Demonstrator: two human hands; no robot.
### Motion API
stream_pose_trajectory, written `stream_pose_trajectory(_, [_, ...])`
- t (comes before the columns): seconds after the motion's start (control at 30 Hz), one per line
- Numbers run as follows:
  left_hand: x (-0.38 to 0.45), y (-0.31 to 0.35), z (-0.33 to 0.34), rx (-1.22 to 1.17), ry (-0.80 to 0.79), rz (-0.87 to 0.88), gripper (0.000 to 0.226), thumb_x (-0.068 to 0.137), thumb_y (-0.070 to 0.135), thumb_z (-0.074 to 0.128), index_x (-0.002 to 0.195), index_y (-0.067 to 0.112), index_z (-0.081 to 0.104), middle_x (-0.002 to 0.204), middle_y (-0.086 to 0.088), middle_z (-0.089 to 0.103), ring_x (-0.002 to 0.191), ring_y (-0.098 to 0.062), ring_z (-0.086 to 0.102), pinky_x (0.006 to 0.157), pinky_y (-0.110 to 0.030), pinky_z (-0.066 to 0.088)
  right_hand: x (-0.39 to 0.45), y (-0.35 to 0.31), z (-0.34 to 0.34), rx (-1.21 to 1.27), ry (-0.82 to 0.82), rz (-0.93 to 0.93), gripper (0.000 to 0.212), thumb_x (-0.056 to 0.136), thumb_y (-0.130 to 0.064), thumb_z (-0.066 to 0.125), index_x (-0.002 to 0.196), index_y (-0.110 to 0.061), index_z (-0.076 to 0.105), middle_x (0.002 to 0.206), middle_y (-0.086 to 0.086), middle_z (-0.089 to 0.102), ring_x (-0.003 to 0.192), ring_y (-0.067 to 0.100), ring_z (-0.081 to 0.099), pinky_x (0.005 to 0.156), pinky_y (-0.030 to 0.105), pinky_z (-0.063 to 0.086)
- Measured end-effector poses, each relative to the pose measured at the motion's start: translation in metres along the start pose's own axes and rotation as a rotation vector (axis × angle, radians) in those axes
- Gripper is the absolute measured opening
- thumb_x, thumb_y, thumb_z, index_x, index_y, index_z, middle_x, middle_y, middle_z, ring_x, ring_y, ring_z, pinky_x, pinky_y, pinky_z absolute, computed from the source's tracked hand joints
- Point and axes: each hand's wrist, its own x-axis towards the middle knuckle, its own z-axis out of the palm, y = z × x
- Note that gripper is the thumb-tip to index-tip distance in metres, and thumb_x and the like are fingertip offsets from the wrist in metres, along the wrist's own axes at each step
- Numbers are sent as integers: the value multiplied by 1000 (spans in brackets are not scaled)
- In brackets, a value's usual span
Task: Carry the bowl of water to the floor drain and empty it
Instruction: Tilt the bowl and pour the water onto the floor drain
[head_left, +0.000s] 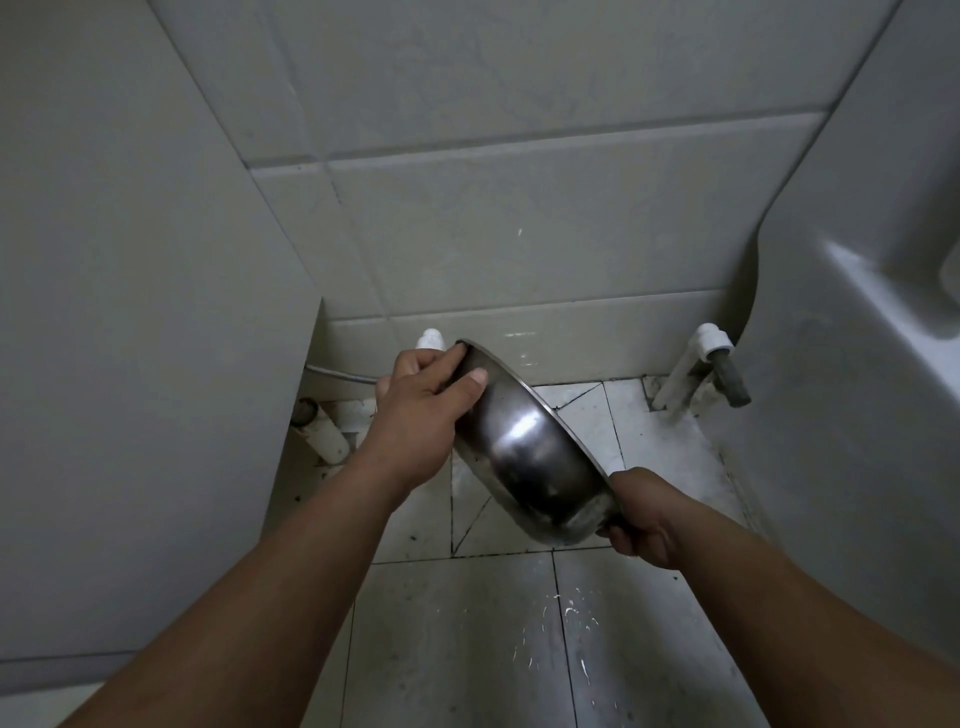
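Observation:
A steel bowl (524, 447) is held over the tiled floor, tipped steeply so that its mouth faces away from me toward the back wall and only its shiny underside shows. My left hand (426, 410) grips the upper rim, thumb on the outside. My right hand (641, 519) clasps the lower rim near the floor. The bowl's inside and any water are hidden. The floor drain cannot be made out; the bowl covers the floor tiles (587, 421) where the diagonal joints meet.
A tiled wall (519, 234) stands just behind the bowl. A grey cabinet side (130, 364) closes the left. A white basin (857, 364) fills the right, with a white pipe (680, 374) and dark hose end below it. Another white pipe (322, 431) lies low left.

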Motion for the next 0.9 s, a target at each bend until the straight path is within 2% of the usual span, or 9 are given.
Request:
stream_pose_trajectory(0.33, [0, 5, -1, 25, -38, 11, 74, 78, 57, 54, 147, 33, 52, 135, 8, 45, 138, -20, 35, 121, -45, 28, -6, -4, -5, 61, -68, 24, 28, 96, 1, 36, 80, -6, 57, 58, 9, 50, 48, 14, 41, 32, 12, 29])
stream_pose_trajectory(0.57, [0, 4, -3, 8, -23, 4, 71, 78, 58, 58, 145, 34, 54, 132, 8, 47, 137, -20, 37, 120, -47, 29, -4, -5, -9, 79, -103, 43, 25, 100, -5, 36, 89, -7, 59, 61, 8, 50, 43, 10, 43, 31, 13, 30])
stream_pose_trajectory(0.73, [0, 5, -3, 16, -8, 13, 58, 91, 49, 64, 145, 32, 54, 129, 8, 48, 135, -22, 38, 120, -47, 30, -3, -6, -9, 83, -125, 60, 24, 100, -10, 37, 90, -9, 59, 61, 6, 51, 36, 7, 44, 31, 13, 30])
stream_pose_trajectory(0.9, [0, 5, -3, 40, -12, 16, 56, 94, 48, 63, 146, 33, 53, 130, 7, 47, 135, -22, 37, 120, -47, 30, -3, -5, -10, 89, -135, 59, 22, 100, -11, 37, 93, -10, 58, 66, 8, 53, 37, 7, 44, 32, 13, 30])
